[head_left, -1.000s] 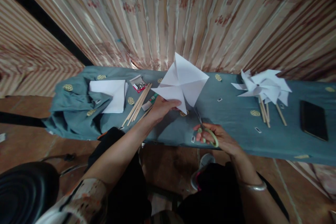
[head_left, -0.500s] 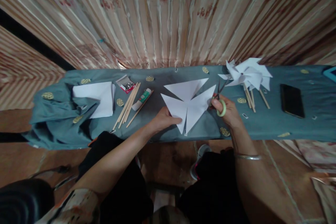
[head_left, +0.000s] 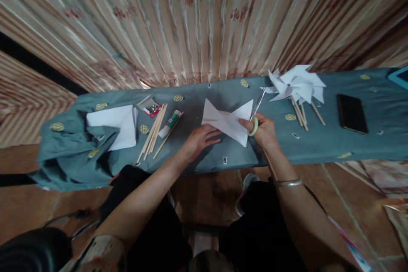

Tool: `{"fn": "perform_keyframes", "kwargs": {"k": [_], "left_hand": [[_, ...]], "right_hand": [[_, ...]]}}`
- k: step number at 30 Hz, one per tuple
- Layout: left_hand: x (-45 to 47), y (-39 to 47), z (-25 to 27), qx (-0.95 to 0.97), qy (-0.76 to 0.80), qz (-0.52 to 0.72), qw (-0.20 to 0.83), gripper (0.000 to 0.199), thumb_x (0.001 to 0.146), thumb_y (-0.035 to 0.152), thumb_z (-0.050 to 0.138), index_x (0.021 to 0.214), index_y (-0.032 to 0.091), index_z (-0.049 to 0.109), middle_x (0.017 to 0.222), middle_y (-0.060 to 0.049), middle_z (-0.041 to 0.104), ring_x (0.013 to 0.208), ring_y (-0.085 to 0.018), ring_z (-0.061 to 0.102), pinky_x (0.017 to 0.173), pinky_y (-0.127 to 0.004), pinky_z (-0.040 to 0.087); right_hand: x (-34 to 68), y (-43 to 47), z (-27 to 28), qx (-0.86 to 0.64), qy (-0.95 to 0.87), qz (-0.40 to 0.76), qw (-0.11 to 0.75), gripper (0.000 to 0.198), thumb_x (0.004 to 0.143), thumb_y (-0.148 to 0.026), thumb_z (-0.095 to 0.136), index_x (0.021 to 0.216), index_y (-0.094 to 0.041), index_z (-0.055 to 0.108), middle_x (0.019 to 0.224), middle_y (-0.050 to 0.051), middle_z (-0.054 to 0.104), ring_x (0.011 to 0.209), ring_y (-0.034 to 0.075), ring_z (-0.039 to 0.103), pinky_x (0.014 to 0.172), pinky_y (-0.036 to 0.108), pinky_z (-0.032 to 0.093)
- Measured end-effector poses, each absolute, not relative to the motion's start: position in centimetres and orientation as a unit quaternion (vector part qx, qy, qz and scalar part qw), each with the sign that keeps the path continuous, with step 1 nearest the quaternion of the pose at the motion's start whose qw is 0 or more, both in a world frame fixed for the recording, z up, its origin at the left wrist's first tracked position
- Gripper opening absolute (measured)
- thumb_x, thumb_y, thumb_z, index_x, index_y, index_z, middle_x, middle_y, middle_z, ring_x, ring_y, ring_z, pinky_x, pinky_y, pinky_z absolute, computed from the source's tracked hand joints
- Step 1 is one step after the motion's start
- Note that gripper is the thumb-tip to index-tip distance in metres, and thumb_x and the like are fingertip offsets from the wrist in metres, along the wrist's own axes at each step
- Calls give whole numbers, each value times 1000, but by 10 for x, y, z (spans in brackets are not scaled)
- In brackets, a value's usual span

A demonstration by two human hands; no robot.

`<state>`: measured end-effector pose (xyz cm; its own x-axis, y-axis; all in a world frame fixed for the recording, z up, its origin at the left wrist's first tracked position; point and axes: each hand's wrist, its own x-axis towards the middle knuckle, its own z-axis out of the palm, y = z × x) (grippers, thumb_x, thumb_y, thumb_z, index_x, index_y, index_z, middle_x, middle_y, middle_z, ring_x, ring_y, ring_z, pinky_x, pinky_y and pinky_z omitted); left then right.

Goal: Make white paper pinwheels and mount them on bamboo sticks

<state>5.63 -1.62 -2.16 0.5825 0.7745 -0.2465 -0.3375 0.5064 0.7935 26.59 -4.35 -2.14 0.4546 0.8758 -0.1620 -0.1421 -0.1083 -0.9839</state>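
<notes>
A sheet of white paper (head_left: 225,120) with slits cut in from its corners is held over the table, turned so that some of its points overlap or bend. My left hand (head_left: 201,139) is at the paper's lower left edge, touching it, with the fingers stretched and apart; its thumb is hidden. My right hand (head_left: 264,131) grips scissors (head_left: 254,125) with pale green handles, blades pointing up and away. The same hand's thumb presses on the paper's right side. Behind it to the right lie white paper pinwheels (head_left: 298,84) on wooden sticks.
The table wears a grey-green cloth (head_left: 191,159). Wooden sticks (head_left: 154,131), a glue stick (head_left: 170,123) and a small packet of metal pieces (head_left: 150,107) lie left, beside folded white paper (head_left: 126,136). A black phone (head_left: 352,113) lies right. A curtain (head_left: 191,29) hangs behind.
The paper has been turned and lifted from its flat spread, so it looks narrower. My left thumb no longer shows on it. The scissors and my right hand have shifted left.
</notes>
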Motion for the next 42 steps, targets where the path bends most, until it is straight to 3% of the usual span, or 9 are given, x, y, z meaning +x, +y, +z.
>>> {"fn": "perform_keyframes", "kwargs": {"k": [4, 11, 16, 20, 26, 35, 42], "left_hand": [[63, -18, -24, 378, 327, 329, 801, 58, 63, 48, 87, 112, 20, 71, 122, -12, 70, 118, -32, 63, 96, -44, 50], [76, -21, -38, 381, 402, 388, 737, 44, 58, 37, 87, 93, 15, 71, 97, -10, 75, 90, -26, 70, 82, -38, 55], [74, -14, -39, 393, 413, 471, 673, 43, 55, 22, 87, 94, 16, 71, 105, -10, 76, 99, -26, 69, 94, -41, 53], [67, -4, -32, 391, 425, 496, 649, 44, 53, 24, 88, 92, 16, 71, 100, -9, 77, 93, -27, 70, 89, -41, 55], [58, 15, -20, 374, 424, 550, 615, 40, 48, 28, 90, 81, 15, 71, 84, -4, 77, 80, -21, 71, 82, -36, 56], [56, 30, -18, 386, 413, 590, 576, 32, 49, 27, 90, 73, 15, 73, 78, -3, 76, 73, -19, 69, 77, -33, 57], [60, 24, -23, 404, 423, 564, 583, 29, 51, 28, 89, 71, 14, 72, 73, -2, 73, 68, -17, 66, 70, -31, 55]], "right_hand": [[254, -38, -24, -596, -297, 420, 616, 41, 41, -38, 92, 70, -20, 69, 60, -4, 70, 52, 15, 60, 55, 30, 51], [236, -34, -30, -587, -318, 437, 603, 40, 44, -40, 91, 66, -22, 63, 55, -7, 62, 49, 11, 50, 51, 26, 46], [235, -38, -30, -592, -342, 420, 597, 43, 52, -53, 87, 67, -21, 63, 54, -6, 56, 51, 10, 48, 49, 24, 40], [236, -52, -30, -575, -373, 452, 571, 50, 62, -65, 79, 82, -20, 69, 58, -3, 62, 55, 13, 55, 51, 25, 41], [223, -83, -28, -546, -423, 531, 491, 58, 67, -68, 76, 98, -20, 70, 75, 5, 73, 68, 18, 66, 59, 29, 51], [201, -100, -27, -514, -445, 644, 350, 51, 67, -60, 80, 93, -18, 70, 71, 2, 71, 64, 14, 65, 56, 24, 50], [197, -95, -24, -518, -444, 639, 355, 49, 67, -60, 78, 90, -17, 69, 67, 2, 69, 60, 15, 65, 53, 24, 49]]}}
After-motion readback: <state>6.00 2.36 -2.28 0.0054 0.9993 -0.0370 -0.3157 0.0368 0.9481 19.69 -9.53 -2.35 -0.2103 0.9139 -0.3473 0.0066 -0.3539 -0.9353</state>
